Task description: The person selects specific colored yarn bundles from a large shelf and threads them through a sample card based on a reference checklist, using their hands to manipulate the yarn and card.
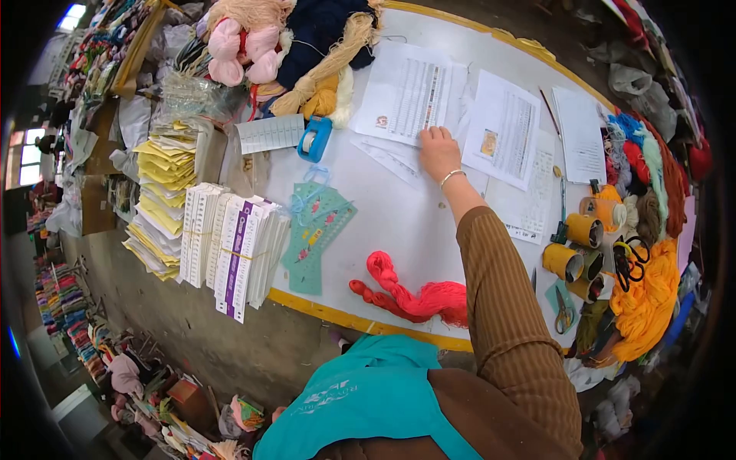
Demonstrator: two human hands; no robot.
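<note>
My right hand point(439, 156) reaches across the white table and rests at the lower edge of a printed chart sheet point(402, 92); its fingers are bent, and whether they pinch the paper is not clear. Just right of it lies another printed sheet point(502, 126) with a small picture. Nearer my body, a skein of bright red-pink yarn point(422, 299) lies partly behind my right sleeve. Green cards point(318, 230) and a blue tape dispenser point(314, 139) are to the left. My left hand cannot be made out.
Banded stacks of white cards point(238, 245) and yellow-white papers point(165, 199) stand at the left edge. Yarn bundles point(245, 46) pile up at the back left. On the right are yellow tubes point(563, 262), scissors point(565, 313) and orange yarn point(648, 307).
</note>
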